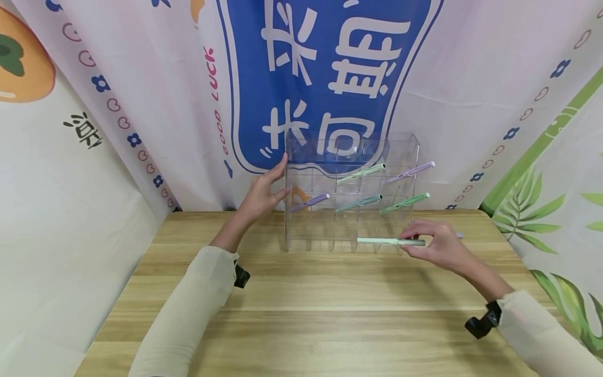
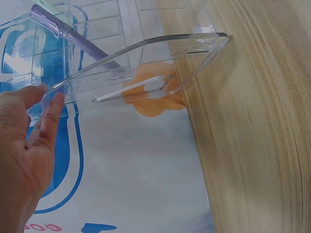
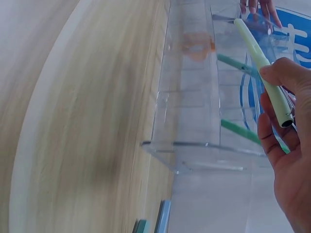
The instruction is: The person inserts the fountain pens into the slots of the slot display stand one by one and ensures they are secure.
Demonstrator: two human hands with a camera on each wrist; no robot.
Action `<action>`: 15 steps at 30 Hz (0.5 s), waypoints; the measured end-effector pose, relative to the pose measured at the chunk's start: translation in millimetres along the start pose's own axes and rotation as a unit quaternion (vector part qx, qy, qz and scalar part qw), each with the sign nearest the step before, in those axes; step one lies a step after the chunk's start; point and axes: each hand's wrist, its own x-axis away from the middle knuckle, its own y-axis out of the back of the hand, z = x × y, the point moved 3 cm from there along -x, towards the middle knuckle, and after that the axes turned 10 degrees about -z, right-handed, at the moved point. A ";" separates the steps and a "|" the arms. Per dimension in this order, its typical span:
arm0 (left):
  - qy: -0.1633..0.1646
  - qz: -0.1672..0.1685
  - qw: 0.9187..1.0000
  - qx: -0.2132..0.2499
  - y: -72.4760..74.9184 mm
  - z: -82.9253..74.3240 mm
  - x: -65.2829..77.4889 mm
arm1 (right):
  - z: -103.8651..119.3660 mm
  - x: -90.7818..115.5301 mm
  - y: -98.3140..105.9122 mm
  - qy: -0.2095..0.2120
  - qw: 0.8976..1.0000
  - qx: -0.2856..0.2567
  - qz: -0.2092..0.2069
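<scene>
A clear acrylic pen rack (image 1: pixel 348 152) stands upright at the back of the table. My left hand (image 1: pixel 261 196) holds its left side panel, thumb and fingers at the edge in the left wrist view. With thumb and fingers, my right hand (image 1: pixel 438 243) pinches a pale green pen (image 3: pixel 255 46), which lies nearly level across the lower right front of the rack in the head view. Slanting in the rack are a purple pen (image 1: pixel 311 202), a teal pen (image 1: pixel 360 203), a green pen (image 1: pixel 405 202), another pale green pen (image 1: pixel 363 173) and a lavender pen (image 1: pixel 412 172).
Beyond the rack's right side, a teal pen end (image 3: pixel 141 226) and a blue pen end (image 3: pixel 164 216) lie on the wooden table (image 1: pixel 301 324). A printed curtain (image 1: pixel 165 104) hangs right behind the rack. Each wrist wears a small black camera.
</scene>
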 end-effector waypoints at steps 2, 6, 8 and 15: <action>0.003 0.001 1.000 -0.001 -0.4 0.4 -0.4 | 1.3 -2.8 -3.0 0.003 1.000 0.001 -0.003; 0.008 0.004 1.000 0.001 -1.2 0.7 -0.7 | 4.7 -8.9 -10.1 0.009 1.000 0.008 -0.005; 0.009 0.005 1.000 0.006 -1.4 0.6 -0.7 | 6.7 -12.2 -13.9 0.014 1.000 0.007 -0.006; 0.008 0.004 1.000 0.007 -0.7 -0.1 0.0 | 16.5 -25.7 -28.8 0.067 0.997 -0.023 -0.019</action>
